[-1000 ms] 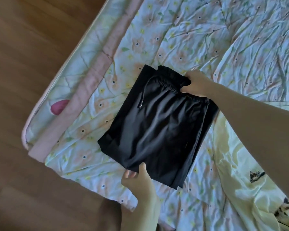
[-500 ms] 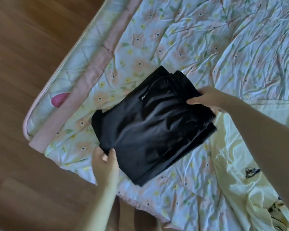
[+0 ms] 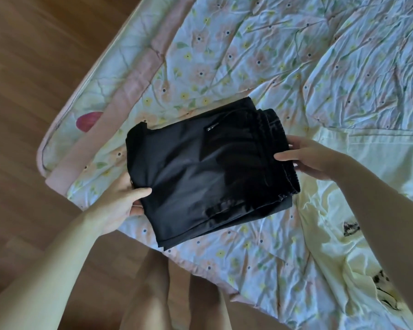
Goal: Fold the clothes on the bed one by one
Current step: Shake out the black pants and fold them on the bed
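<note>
A folded black garment (image 3: 200, 170) with an elastic waistband and a small metal-tipped drawstring lies near the corner of the bed, over the floral quilt (image 3: 284, 55). My left hand (image 3: 122, 198) grips its lower left edge, thumb on top and fingers underneath. My right hand (image 3: 305, 158) holds the waistband end on the right, thumb on top and fingers under the fabric. The garment looks slightly lifted off the quilt between both hands.
A pale yellow garment (image 3: 343, 210) with dark prints lies spread on the bed to the right, under my right forearm. The bed's pink-edged corner (image 3: 57, 179) borders the wooden floor (image 3: 34, 91). My legs (image 3: 176, 294) stand at the bed's near edge.
The folded black garment has turned and shifted left toward the bed corner. My left hand moved from its near edge to its left edge; my right hand stayed on the waistband end.
</note>
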